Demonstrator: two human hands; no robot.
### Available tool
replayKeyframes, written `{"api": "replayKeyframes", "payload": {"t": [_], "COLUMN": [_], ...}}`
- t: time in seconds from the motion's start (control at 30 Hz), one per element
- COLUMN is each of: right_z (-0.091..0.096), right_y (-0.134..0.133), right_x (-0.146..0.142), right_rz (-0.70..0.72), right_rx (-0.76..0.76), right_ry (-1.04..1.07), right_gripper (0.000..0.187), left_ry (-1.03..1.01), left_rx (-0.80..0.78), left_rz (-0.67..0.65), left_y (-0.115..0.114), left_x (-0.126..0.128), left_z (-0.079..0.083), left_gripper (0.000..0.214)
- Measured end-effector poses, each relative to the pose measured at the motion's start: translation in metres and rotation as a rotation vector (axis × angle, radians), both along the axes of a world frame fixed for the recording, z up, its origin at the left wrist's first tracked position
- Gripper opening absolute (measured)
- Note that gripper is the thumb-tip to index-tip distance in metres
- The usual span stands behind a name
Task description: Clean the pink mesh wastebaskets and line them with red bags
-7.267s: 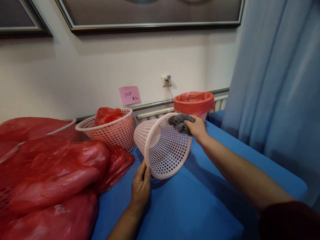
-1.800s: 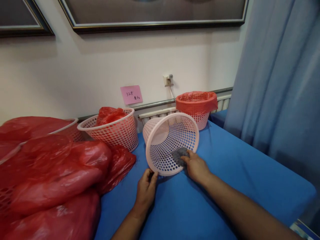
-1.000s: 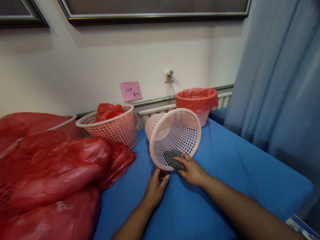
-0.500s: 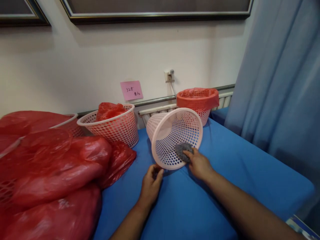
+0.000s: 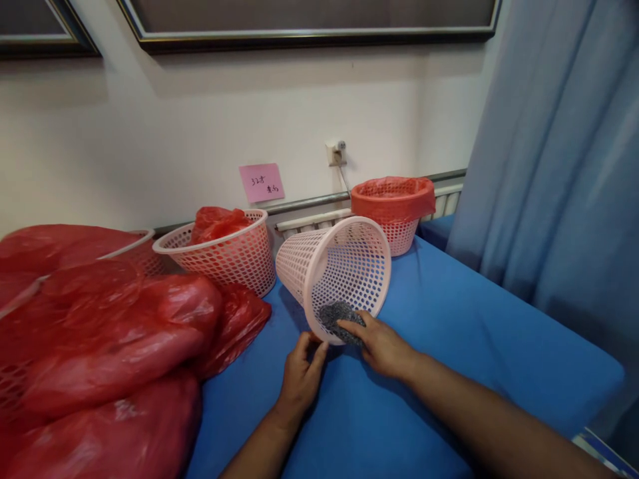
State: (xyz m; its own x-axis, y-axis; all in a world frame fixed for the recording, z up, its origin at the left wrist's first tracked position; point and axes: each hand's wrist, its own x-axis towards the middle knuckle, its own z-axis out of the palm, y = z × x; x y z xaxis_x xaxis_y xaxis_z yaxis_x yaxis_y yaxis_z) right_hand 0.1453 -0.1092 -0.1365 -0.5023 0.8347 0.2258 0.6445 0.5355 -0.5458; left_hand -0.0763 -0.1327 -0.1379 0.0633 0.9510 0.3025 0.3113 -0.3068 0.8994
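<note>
A pale pink perforated plastic basket (image 5: 299,256) lies tipped on its side on the blue-covered surface (image 5: 449,313), its mouth turned toward me and a little right. My left hand (image 5: 302,366) pinches the lower rim between thumb and fingers. In my right hand (image 5: 384,342) is a grey, fuzzy-looking cloth (image 5: 339,318), pressed against the inside of the basket near the lower rim. Part of the cloth is hidden under my fingers.
To the left, red plastic bags (image 5: 124,332) are heaped. Behind them stands a pink basket (image 5: 234,256) with a red bag inside. A red-lined basket (image 5: 399,229) is at the back right, by the wall. A blue curtain (image 5: 554,166) hangs at right.
My right hand and the cloth have moved left and slightly down along the basket's inner wall. The basket has swung a little left; my left hand stays at its rim.
</note>
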Motion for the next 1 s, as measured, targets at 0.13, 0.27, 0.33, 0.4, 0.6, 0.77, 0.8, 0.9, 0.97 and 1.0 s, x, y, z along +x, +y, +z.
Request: {"api": "replayKeyframes", "payload": {"t": [0.13,0.27,0.33,0.4,0.6,0.77,0.8,0.9,0.97,1.0], "right_z": [0.006,0.009,0.007,0.004,0.003,0.008,0.008,0.007,0.005,0.004], "right_y": [0.015,0.029,0.025,0.014,-0.005,0.014,0.018,0.020,0.015,0.012], "right_x": [0.010,0.025,0.022,0.012,-0.009,0.013,0.019,0.025,0.020,0.016], "right_rz": [-0.213,-0.504,-0.454,-0.315,-0.013,-0.322,-0.409,-0.510,-0.394,-0.296], "right_rx": [-0.035,-0.061,-0.070,-0.089,-0.118,-0.089,-0.082,-0.073,-0.089,-0.099], "right_ry": [-0.113,-0.184,-0.163,-0.104,0.050,-0.177,-0.208,-0.220,-0.171,-0.129], "right_gripper": [0.069,0.062,0.065,0.072,0.086,0.068,0.065,0.064,0.070,0.074], "left_ry": [-0.096,-0.159,-0.141,-0.081,0.039,0.007,0.003,-0.009,-0.027,-0.033], "left_rx": [0.119,0.154,0.109,0.018,-0.166,-0.062,-0.045,-0.037,-0.056,-0.075], "left_rz": [0.177,0.259,0.208,0.102,-0.085,0.091,0.130,0.176,0.139,0.095], "left_y": [-0.006,-0.005,-0.003,-0.001,0.006,0.006,0.006,0.006,0.006,0.007], "left_x": [-0.004,-0.005,-0.003,0.000,0.002,-0.004,-0.005,-0.004,0.000,0.002], "left_z": [0.015,0.020,0.015,0.006,-0.009,0.007,0.010,0.010,0.004,0.001], "left_gripper": [0.027,0.030,0.032,0.035,0.035,0.031,0.030,0.031,0.031,0.033]}}
